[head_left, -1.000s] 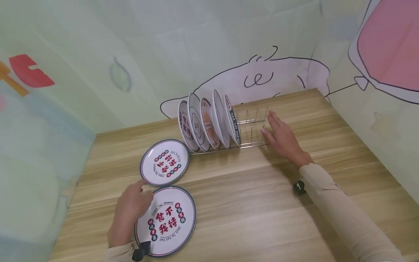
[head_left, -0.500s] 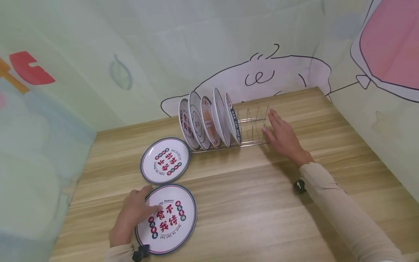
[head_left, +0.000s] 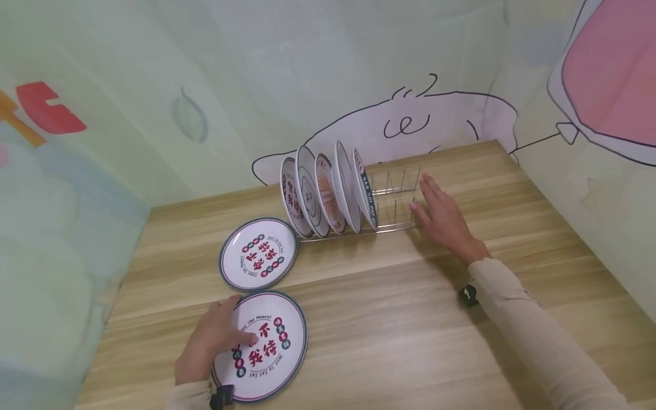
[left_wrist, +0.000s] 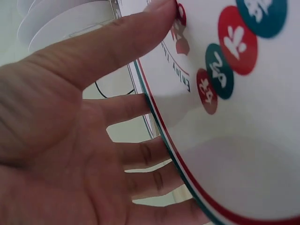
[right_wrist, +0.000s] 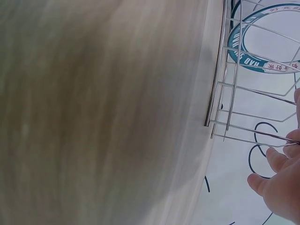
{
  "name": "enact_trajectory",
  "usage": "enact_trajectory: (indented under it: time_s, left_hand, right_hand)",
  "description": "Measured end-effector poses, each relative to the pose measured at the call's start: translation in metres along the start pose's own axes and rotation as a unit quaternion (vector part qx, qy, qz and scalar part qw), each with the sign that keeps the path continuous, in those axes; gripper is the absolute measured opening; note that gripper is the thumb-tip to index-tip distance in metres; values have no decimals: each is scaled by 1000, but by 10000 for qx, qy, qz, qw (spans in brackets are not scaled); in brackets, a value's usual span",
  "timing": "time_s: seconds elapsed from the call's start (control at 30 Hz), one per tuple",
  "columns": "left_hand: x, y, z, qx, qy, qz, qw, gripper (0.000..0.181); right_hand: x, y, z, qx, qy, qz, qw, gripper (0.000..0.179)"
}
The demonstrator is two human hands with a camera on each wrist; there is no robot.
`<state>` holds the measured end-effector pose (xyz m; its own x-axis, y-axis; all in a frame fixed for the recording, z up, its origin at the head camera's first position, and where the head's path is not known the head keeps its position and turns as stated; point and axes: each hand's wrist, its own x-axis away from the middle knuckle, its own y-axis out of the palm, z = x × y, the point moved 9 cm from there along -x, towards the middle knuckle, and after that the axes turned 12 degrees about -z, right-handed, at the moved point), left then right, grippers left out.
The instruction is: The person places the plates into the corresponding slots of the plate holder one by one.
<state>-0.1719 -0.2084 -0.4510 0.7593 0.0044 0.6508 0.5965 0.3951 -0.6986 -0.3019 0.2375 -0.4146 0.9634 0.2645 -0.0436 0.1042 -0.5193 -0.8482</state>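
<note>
On the near left lies a round white plate (head_left: 282, 370) with red lettering and a blue-green rim. My left hand (head_left: 212, 336) holds its left edge. In the left wrist view the thumb (left_wrist: 112, 44) reaches over the plate's face, while the other fingers go behind the rim. My right hand (head_left: 445, 222) rests against the right end of a wire dish rack (head_left: 394, 228), fingers mostly straight. The right wrist view shows its fingertips (right_wrist: 276, 159) at the end wires. Several plates (head_left: 328, 193) stand upright in the rack's left part.
Just beyond the held plate, a matching plate (head_left: 258, 253) lies flat, close to the rack's left end. Everything sits on a wood-grain table (head_left: 389, 319). A printed cloth wall (head_left: 215, 85) rises behind the table's far edge.
My left hand has moved from the gap between the two flat plates onto the near plate's left edge, its thumb now over the face. The right hand stays at the rack.
</note>
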Motion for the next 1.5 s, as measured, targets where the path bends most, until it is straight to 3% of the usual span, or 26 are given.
enact_trajectory:
  time_s: [0.3,0.57,0.83,1.0,1.2,1.37,1.5]
  left_hand:
    - [-1,-1,-6,194,82,-24,9998,92]
    - [8,-6,-11,365,-53,-34,9993,89]
    - [22,-16,-14,303,145,110,9994,69]
    - [33,-20,-14,370,402,60,9985,65]
    - [49,-28,0,840,772,18,9935,50]
    - [60,-33,20,1167,1065,22,9874,64]
    - [63,-38,35,1267,1353,93,9826,65]
  right_hand:
    - [1,0,-1,8,-35,48,10000,67]
    - [1,2,-1,10,-50,57,10000,67]
    - [8,7,0,29,-24,46,10000,67]
    - [9,9,0,15,-5,26,10000,67]
    - [7,9,0,16,40,-34,10000,67]
    - [6,4,-1,8,34,26,10000,67]
    - [4,2,-1,27,5,52,10000,67]
